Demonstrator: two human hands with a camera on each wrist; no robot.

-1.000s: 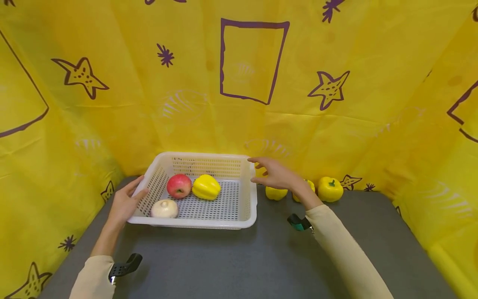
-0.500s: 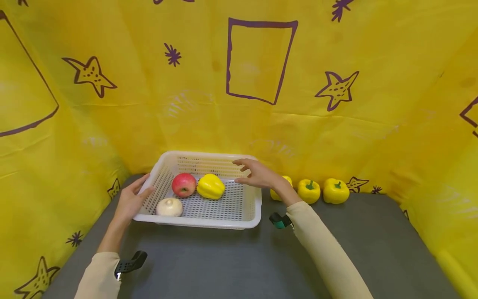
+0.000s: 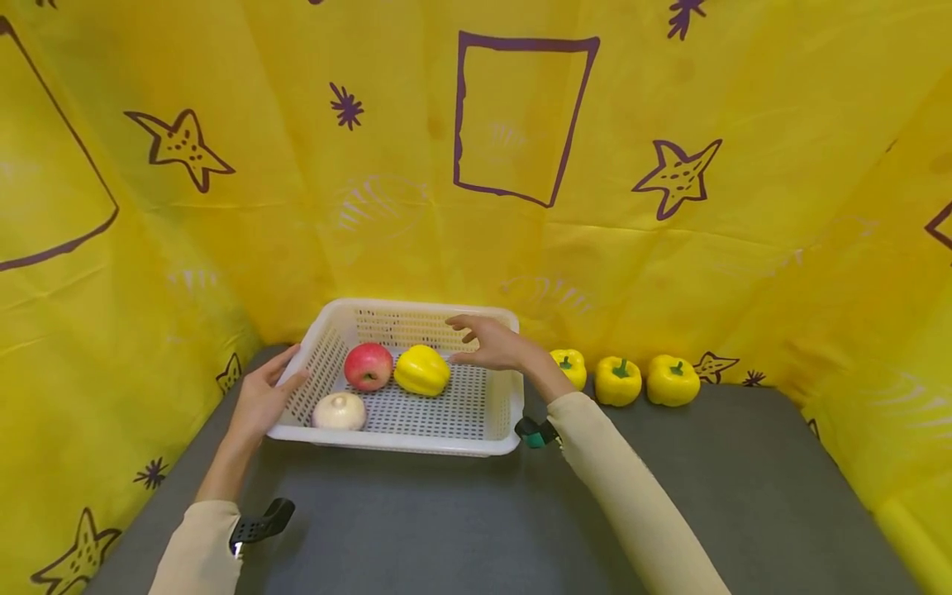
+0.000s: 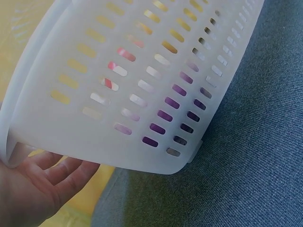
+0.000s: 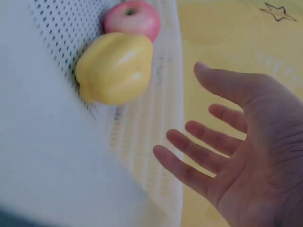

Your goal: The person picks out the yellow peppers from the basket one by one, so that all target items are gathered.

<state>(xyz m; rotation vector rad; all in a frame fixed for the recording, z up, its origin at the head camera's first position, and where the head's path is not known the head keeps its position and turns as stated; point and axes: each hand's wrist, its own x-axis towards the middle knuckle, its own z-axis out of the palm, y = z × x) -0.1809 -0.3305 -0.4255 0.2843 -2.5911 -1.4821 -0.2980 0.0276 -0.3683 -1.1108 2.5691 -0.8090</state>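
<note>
A white perforated plastic basket [image 3: 416, 446] stands on the dark table near the back curtain. Inside it, a red apple [image 3: 368, 367] lies beside a yellow bell pepper [image 3: 421, 370], with a white-and-purple turnip [image 3: 339, 411] at the front left corner. My left hand [image 3: 260, 398] holds the left rim; the left wrist view has its fingers [image 4: 71, 182] by the basket's outer wall. Over the right part of the basket hovers my right hand [image 3: 487, 343], fingers spread and nothing in them, a little right of the pepper. The right wrist view shows this hand apart from the pepper [image 5: 116, 68].
Three yellow bell peppers stand in a row right of the basket: one [image 3: 568, 368] partly behind the right forearm, then a middle one [image 3: 617, 381] and a right one [image 3: 673, 380]. A yellow patterned curtain [image 3: 394, 248] encloses the table [image 3: 446, 529] at the back and sides.
My right hand has moved left from the basket's right rim to above its inside, uncovering more of the pepper row. The left hand stays at the rim. The head view has shifted slightly.
</note>
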